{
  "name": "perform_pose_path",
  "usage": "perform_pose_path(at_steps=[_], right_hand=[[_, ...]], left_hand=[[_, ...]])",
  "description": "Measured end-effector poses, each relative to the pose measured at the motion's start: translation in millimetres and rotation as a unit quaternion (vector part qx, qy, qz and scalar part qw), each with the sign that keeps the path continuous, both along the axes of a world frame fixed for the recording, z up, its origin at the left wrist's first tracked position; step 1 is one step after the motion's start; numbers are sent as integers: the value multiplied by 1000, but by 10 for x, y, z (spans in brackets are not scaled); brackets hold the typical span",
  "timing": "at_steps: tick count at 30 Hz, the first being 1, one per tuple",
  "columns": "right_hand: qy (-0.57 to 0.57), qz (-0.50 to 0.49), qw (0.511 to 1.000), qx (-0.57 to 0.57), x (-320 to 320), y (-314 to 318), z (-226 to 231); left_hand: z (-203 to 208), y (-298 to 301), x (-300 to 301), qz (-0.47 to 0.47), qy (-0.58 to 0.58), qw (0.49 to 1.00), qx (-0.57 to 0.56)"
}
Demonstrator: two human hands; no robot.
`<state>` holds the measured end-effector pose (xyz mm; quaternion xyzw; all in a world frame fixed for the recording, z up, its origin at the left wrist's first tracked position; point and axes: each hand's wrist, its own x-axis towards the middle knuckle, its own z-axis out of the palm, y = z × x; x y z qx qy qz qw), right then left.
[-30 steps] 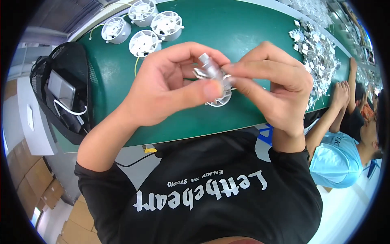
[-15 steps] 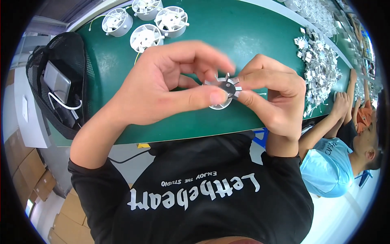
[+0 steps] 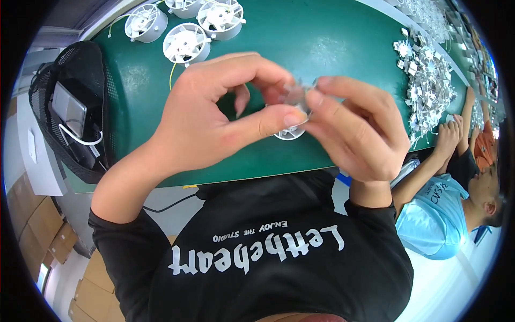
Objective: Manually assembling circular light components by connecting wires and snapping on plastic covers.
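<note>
Both my hands meet over the green table around a small grey star-shaped metal part [image 3: 295,95], smeared by motion. My left hand [image 3: 204,107] pinches it between thumb and forefinger, the other fingers curled behind. My right hand [image 3: 359,129] has its fingertips closed on the part's right edge. Just beneath my left thumb shows the lower rim of a white round spoked piece [image 3: 289,133]; whether it is held or lies on the table I cannot tell. Fingers hide much of both pieces.
Several white round fan housings [image 3: 186,44] with thin wires stand at the back left of the green table [image 3: 257,161]. A black mesh bag [image 3: 70,112] holds a device and white cable. Small star-shaped parts [image 3: 429,88] are heaped at right, near a co-worker's hand [image 3: 449,137].
My right fingers have shifted and straightened around the star-shaped part, which has tilted and moved slightly up and left. The housings sit further up and left in the view.
</note>
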<state>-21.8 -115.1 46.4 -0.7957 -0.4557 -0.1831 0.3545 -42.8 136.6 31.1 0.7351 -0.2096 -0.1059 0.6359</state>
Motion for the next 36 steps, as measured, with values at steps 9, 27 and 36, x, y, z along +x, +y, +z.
perform_pose_path(at_steps=[9, 27, 36], right_hand=[[206, -66, 971, 101, -163, -144, -235], [172, -57, 983, 2, -196, -110, -293], [171, -35, 985, 11, -195, -108, -329]], left_hand=[[-337, -161, -115, 67, -189, 962, 187], [-361, -270, -120, 104, -197, 962, 157], [-357, -273, -120, 101, -189, 965, 152]])
